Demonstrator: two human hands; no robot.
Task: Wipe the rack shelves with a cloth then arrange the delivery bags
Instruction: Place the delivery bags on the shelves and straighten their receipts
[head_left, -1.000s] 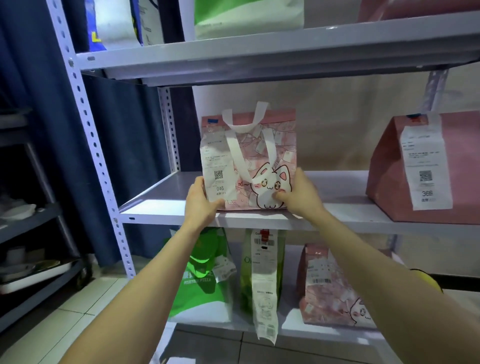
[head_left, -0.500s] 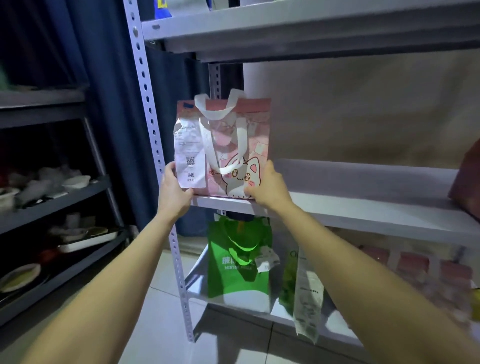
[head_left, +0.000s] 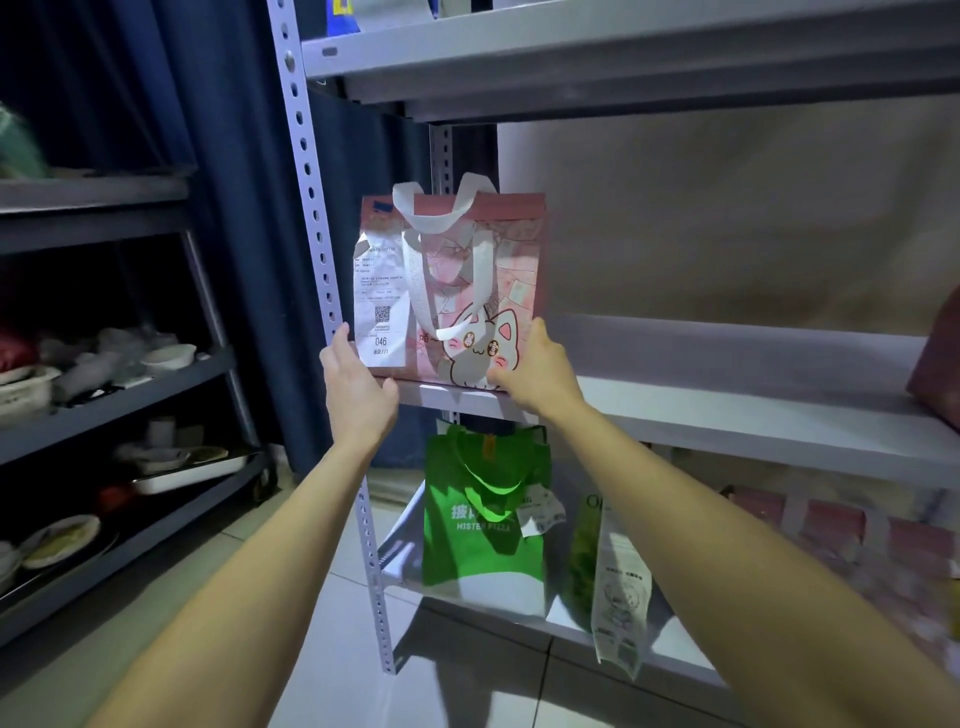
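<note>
Forearms stretch up from the bottom of the view to the middle shelf (head_left: 727, 415) of the rack. The left hand (head_left: 358, 387) lies with its fingers (head_left: 340, 343) nearly straight and released, flat against the lower left side of the pink bag (head_left: 457, 280), not curled round it. The right hand (head_left: 537, 366) clasps the lower right corner, thumb on the cat print. The bag stands upright between the two sets of fingers, its base on the shelf's front edge. A second ago it stood further along the shelf, with bare shelf left of the fingers. Now it has been slid to the left end, hard by the upright post (head_left: 322, 270) just outside the left fingers. I judge this bag is nearly placed, so the arranging is under way. Below the fingers a green bag (head_left: 483, 514) stands on the lower shelf. Far right of the fingers a dark red bag (head_left: 937, 364) shows at the frame's edge. No cloth is in view.
</note>
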